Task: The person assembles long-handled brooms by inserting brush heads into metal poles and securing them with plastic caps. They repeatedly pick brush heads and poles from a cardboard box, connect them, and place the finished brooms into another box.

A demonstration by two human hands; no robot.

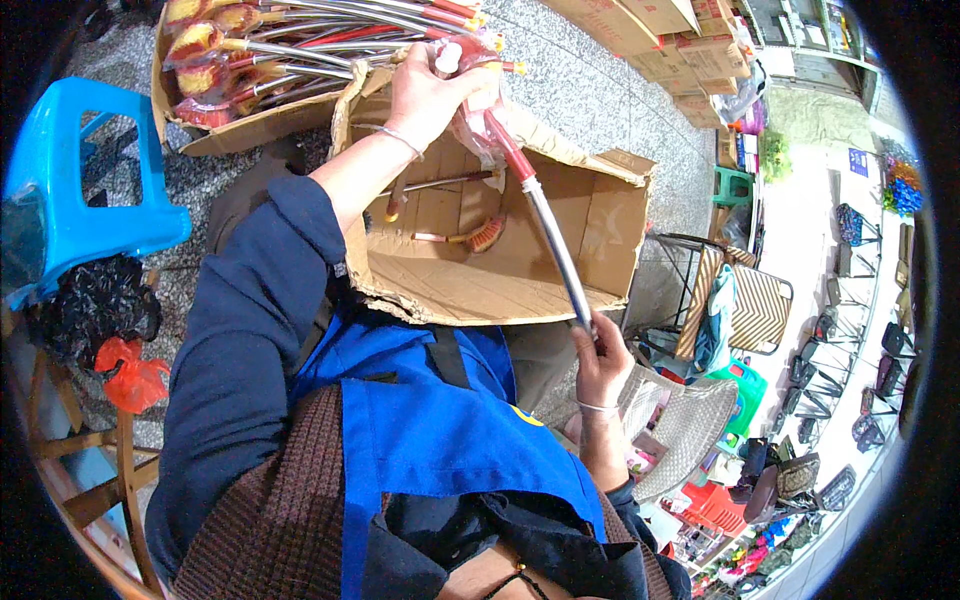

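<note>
A long-handled brush [557, 248] with a silver and red handle slants across my front. My left hand [425, 98] is closed round its upper end, where clear plastic wrap bunches and hides most of the head. Farther down, the fingers of my right hand [602, 366] grip the lower end of the silver handle. Below the brush an open cardboard box [590, 225] rests at my lap, with a brush with reddish bristles [487, 235] and a thin rod-like piece [440, 184] inside.
Another cardboard box [245, 132] at the far left is heaped with similar plastic-wrapped brushes [300, 48]. A blue plastic stool [100, 190] stands at left, above a black bag [95, 312] and a red bag [132, 375]. Stacked cartons [690, 60] and a striped chair [735, 300] are at right.
</note>
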